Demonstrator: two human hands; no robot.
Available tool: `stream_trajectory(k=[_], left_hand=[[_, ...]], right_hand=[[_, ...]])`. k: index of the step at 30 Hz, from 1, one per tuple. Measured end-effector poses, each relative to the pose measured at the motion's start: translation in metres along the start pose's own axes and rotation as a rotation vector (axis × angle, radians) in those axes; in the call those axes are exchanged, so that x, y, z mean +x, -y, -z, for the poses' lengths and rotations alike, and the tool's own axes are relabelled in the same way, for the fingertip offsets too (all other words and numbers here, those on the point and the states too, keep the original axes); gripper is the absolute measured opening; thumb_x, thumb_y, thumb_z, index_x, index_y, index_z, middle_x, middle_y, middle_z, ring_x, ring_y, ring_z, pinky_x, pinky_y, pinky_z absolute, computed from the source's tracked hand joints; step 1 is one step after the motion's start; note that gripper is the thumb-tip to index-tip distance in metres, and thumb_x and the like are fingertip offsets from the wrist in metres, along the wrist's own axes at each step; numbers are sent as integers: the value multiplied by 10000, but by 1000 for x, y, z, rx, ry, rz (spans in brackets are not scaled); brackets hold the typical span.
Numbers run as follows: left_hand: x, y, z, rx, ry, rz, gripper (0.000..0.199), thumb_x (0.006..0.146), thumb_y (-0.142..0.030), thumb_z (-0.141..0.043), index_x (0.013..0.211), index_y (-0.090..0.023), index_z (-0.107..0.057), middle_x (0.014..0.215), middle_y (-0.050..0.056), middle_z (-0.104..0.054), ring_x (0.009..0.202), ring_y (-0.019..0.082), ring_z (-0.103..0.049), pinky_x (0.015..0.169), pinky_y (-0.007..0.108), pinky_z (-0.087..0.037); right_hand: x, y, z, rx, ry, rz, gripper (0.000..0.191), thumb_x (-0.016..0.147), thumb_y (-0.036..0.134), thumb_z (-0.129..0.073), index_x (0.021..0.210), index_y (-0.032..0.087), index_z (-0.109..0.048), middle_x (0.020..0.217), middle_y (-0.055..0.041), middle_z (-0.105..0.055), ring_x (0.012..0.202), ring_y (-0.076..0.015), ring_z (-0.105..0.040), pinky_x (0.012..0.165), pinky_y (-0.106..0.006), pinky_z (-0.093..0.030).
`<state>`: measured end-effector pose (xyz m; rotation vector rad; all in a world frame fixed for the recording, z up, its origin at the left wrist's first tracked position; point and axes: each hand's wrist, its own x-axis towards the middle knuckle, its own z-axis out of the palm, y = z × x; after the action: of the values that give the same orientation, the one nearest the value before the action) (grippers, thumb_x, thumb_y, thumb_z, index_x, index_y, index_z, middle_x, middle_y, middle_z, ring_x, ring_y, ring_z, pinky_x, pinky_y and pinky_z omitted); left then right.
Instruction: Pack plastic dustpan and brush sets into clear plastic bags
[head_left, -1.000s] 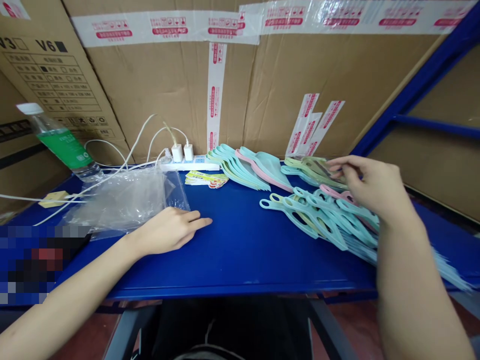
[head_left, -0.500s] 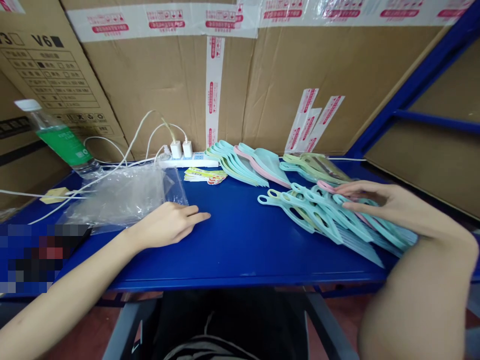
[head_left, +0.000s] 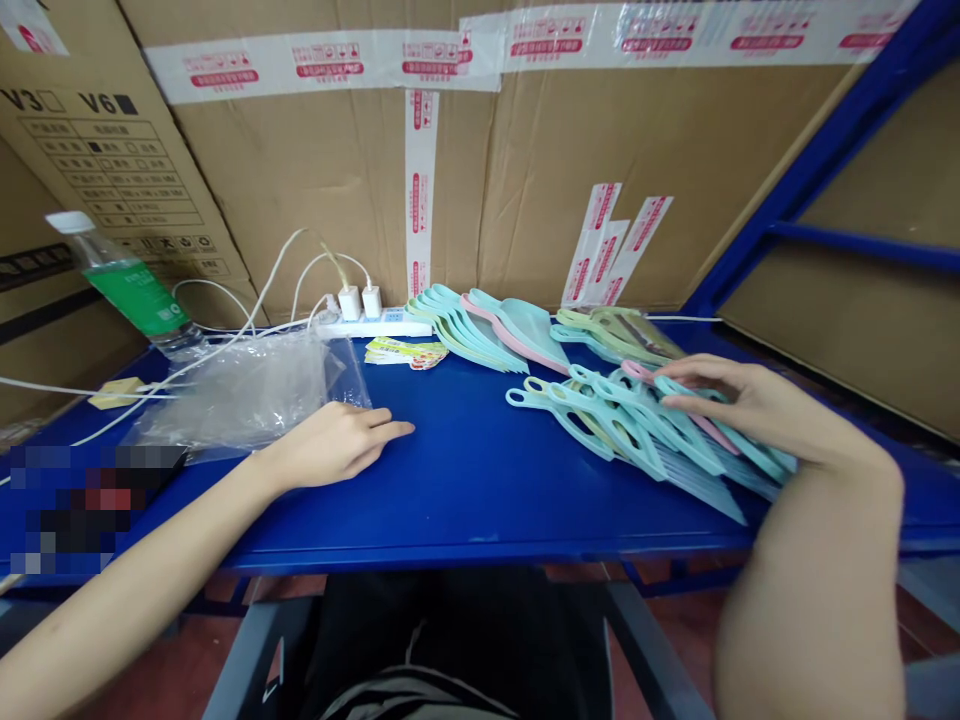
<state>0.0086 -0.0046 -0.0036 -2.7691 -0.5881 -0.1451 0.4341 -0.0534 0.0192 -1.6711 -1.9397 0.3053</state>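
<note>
My right hand grips the looped handle end of a light-blue plastic piece between thumb and fingers. It is at the right end of an overlapping pile of similar blue, pink and yellowish handled pieces, each with a flat ribbed or clear blade; their exact kind is unclear. My left hand lies on the blue table, holding nothing, index finger stretched out and the others loosely bent. Beside it are clear plastic bags.
Behind the pile are more stacked pieces and a greenish group. Printed cards lie near a white power strip with cables. A bottle leans at the left. Cardboard boxes stand behind.
My right hand has lifted slightly and drawn a little left, raising the light-blue piece's handle end. My left hand stays on the table. The whole view has shifted slightly.
</note>
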Motion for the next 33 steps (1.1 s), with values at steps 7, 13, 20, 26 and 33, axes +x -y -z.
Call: stream_trajectory(k=[7, 13, 20, 26, 33], left_hand=[[2, -2, -2, 79, -62, 40, 361, 958, -160, -339, 1166, -180, -634, 743, 6, -650, 585, 132, -624, 560, 246, -464], [5, -2, -5, 180, -192, 6, 359, 975, -167, -317, 1095, -171, -656, 710, 2, -636, 558, 131, -595, 545, 258, -456], [29, 4, 3, 318, -133, -77, 271, 935, -161, -419, 1053, -163, -662, 716, 12, -625, 591, 146, -599, 563, 275, -469], [101, -2, 13, 339, -60, -49, 274, 936, -173, -435, 1107, -127, -643, 947, 100, -666, 873, 217, -646, 656, 301, -484], [191, 2, 6, 341, -35, -52, 332, 905, -29, -422, 1186, -67, -596, 1105, 155, -676, 1039, 245, -621, 842, 347, -433]], right_hand=[[2, -6, -6, -92, -225, -4, 428, 753, 561, -553, 951, 223, -725, 1010, -93, -769, 864, -290, -699, 689, -378, -539], [13, -14, -20, -255, -291, 83, 363, 841, 451, -516, 984, 221, -757, 979, -100, -783, 800, -294, -716, 700, -409, -550], [23, -19, -27, -365, -344, 374, 301, 902, 376, -510, 979, 209, -748, 901, -93, -789, 787, -275, -723, 701, -396, -557], [21, -9, -30, -319, -434, 376, 271, 900, 372, -537, 1020, 228, -734, 835, -74, -776, 769, -269, -701, 690, -397, -522], [20, -6, -34, -278, -364, 323, 283, 906, 327, -521, 1116, 304, -709, 961, -54, -775, 873, -286, -701, 771, -437, -522]])
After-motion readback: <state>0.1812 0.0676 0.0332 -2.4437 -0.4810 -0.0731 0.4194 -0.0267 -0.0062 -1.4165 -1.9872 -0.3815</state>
